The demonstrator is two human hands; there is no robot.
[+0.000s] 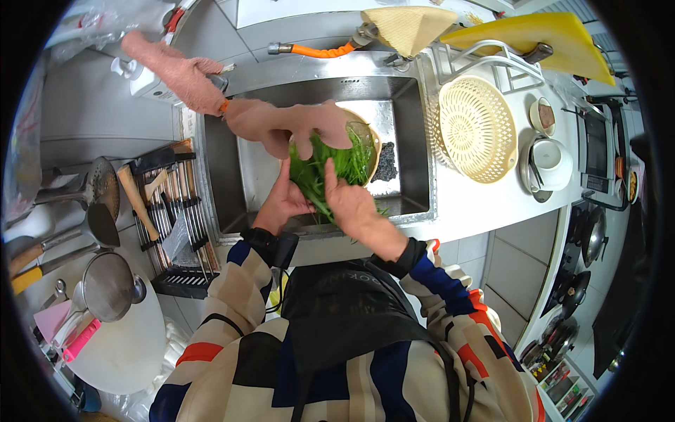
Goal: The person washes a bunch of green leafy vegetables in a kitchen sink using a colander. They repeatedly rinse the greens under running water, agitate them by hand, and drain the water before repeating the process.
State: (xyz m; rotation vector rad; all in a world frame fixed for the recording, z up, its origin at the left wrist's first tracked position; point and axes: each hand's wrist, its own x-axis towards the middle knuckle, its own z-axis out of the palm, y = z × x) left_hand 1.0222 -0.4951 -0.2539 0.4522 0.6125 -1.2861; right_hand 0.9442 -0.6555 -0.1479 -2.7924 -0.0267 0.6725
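Note:
A bunch of long, thin green leafy vegetables is held over the stainless-steel sink. My left hand grips its left side low down, palm up with the fingers curled round the stems. On the right, my right hand presses against the leaves with its forefinger stretched along them. Beneath the greens lies a cream plastic colander, mostly covered. A pink cloth, wrapped around what seems to be the faucet, hangs above and hides part of the bunch.
A dark drain strainer sits in the sink floor. Right of the sink, another cream colander leans near bowls and a yellow cutting board. At left stand a chopstick rack and hanging ladles. An orange hose lies behind.

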